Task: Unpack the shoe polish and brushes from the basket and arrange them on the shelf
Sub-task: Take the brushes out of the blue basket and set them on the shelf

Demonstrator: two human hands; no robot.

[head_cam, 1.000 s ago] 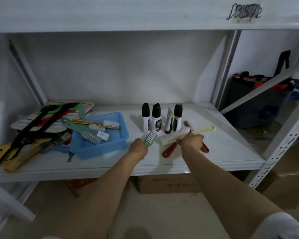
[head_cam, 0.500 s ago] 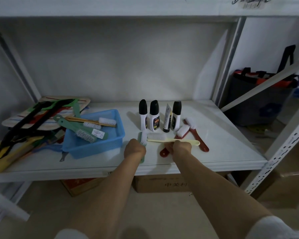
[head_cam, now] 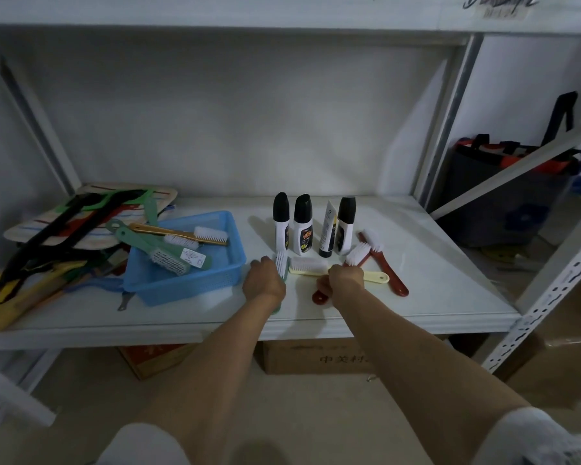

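Several shoe polish bottles (head_cam: 302, 225) with black caps stand upright mid-shelf. In front of them my left hand (head_cam: 264, 282) is shut on a green brush (head_cam: 281, 263) that lies on the white shelf (head_cam: 433, 280), bristles pointing away. Beside it my right hand (head_cam: 344, 280) is shut on a cream brush (head_cam: 311, 266) lying crosswise, bristles to the left. Two red-brown brushes (head_cam: 381, 260) lie to the right, one partly under my right hand. The blue basket (head_cam: 188, 280) to the left holds a green brush (head_cam: 155, 245) and a brown brush (head_cam: 182, 233).
A heap of coloured shoehorns and insoles (head_cam: 64, 229) fills the shelf's left end. Cardboard boxes (head_cam: 316, 357) sit under the shelf. A dark bag (head_cam: 503, 182) stands behind the right upright. Bare shelf surface lies to the right of the red-brown brushes.
Both hands have lowered their brushes onto the shelf in front of the bottles. The cream brush has swung round to lie crosswise. The green brush now points away from me.
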